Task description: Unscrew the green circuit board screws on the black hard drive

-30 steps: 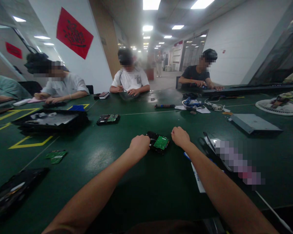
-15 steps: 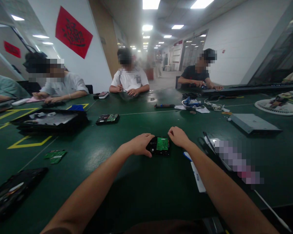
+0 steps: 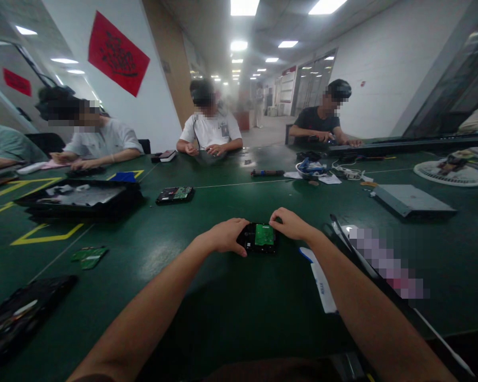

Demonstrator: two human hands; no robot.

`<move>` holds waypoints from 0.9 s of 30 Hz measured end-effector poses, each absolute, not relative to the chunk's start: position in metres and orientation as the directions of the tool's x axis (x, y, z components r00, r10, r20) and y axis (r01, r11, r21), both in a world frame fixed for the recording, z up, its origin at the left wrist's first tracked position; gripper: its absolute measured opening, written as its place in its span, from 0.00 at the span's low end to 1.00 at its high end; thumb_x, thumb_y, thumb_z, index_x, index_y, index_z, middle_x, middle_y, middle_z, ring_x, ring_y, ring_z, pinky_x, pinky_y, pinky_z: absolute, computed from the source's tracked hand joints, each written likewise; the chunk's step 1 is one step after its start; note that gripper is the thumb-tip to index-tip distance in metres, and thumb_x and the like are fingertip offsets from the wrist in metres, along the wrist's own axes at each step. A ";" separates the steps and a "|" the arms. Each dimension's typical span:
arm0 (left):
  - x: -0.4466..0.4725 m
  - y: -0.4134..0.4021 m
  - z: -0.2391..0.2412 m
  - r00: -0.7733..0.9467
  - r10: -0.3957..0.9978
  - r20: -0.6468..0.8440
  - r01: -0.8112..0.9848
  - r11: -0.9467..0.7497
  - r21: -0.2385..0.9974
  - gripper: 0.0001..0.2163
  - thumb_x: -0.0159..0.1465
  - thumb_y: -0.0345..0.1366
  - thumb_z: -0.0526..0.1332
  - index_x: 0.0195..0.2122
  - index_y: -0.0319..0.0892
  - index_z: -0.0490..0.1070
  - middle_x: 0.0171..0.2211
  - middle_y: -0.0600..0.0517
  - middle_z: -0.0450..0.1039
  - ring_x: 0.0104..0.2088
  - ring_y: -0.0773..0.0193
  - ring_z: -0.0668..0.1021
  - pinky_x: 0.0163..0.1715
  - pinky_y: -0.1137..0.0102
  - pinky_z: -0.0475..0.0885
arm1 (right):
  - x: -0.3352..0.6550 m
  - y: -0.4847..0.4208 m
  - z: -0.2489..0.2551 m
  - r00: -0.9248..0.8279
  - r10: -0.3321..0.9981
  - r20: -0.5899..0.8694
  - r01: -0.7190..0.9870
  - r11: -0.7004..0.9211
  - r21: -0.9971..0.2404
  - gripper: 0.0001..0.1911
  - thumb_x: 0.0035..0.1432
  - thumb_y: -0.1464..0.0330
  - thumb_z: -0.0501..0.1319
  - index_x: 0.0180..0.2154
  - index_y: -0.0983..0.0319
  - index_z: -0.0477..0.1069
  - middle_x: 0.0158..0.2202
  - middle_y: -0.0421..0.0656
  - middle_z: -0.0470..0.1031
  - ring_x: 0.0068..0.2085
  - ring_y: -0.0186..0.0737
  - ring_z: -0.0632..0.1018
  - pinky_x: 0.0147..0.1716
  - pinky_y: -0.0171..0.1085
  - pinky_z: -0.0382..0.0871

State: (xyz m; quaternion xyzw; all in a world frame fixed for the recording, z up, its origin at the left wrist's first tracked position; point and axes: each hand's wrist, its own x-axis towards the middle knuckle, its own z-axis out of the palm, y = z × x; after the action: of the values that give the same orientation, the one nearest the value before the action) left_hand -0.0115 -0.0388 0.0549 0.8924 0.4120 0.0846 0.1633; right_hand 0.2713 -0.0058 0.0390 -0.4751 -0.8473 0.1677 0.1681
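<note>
A black hard drive (image 3: 258,238) with a green circuit board on top lies flat on the green table (image 3: 223,297) in front of me. My left hand (image 3: 225,236) grips its left edge, thumb along the near side and fingers curled over the far side. My right hand (image 3: 290,225) rests at its far right corner, fingers bent down onto the drive's top edge. Both forearms reach out from the bottom of the view.
A white-and-blue tool (image 3: 321,281) and dark long tools lie just right of my right arm. A second hard drive (image 3: 175,194), a black tray (image 3: 77,197), loose green boards (image 3: 90,257) and a grey flat box (image 3: 412,199) are on the table. Three people sit across.
The drive was turned from a skewed angle to lie square to me. My left hand went from a fist over its left end to gripping its edge; my right hand shifted onto its far right corner.
</note>
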 end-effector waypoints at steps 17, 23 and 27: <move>-0.012 -0.038 0.052 0.631 0.776 0.012 0.722 -0.592 0.357 0.40 0.47 0.46 0.79 0.60 0.47 0.69 0.58 0.44 0.75 0.58 0.44 0.77 0.56 0.60 0.71 | 0.274 -0.006 0.039 -0.476 0.856 0.203 0.738 0.514 -0.438 0.06 0.65 0.67 0.62 0.39 0.60 0.78 0.44 0.45 0.78 0.46 0.41 0.77 0.48 0.39 0.69; -0.012 -0.039 0.052 0.633 0.774 0.005 0.726 -0.596 0.343 0.40 0.47 0.46 0.78 0.61 0.47 0.68 0.58 0.43 0.75 0.58 0.45 0.77 0.56 0.60 0.71 | 0.277 -0.003 0.035 -0.425 0.878 0.221 0.752 0.479 -0.453 0.06 0.65 0.66 0.62 0.39 0.60 0.78 0.43 0.44 0.79 0.45 0.41 0.77 0.48 0.39 0.68; -0.012 -0.038 0.054 0.639 0.769 -0.021 0.731 -0.598 0.328 0.40 0.48 0.48 0.78 0.62 0.46 0.67 0.60 0.43 0.73 0.59 0.44 0.76 0.57 0.59 0.71 | 0.276 -0.003 0.032 -0.461 0.857 0.229 0.724 0.513 -0.462 0.07 0.65 0.65 0.62 0.38 0.59 0.78 0.42 0.43 0.79 0.44 0.40 0.77 0.46 0.39 0.68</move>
State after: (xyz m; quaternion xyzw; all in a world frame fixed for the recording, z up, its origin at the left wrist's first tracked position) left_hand -0.0117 -0.0375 0.0536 0.8919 0.4205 0.0613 0.1547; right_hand 0.2758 -0.0033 0.0323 -0.4698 -0.8412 0.1512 0.2207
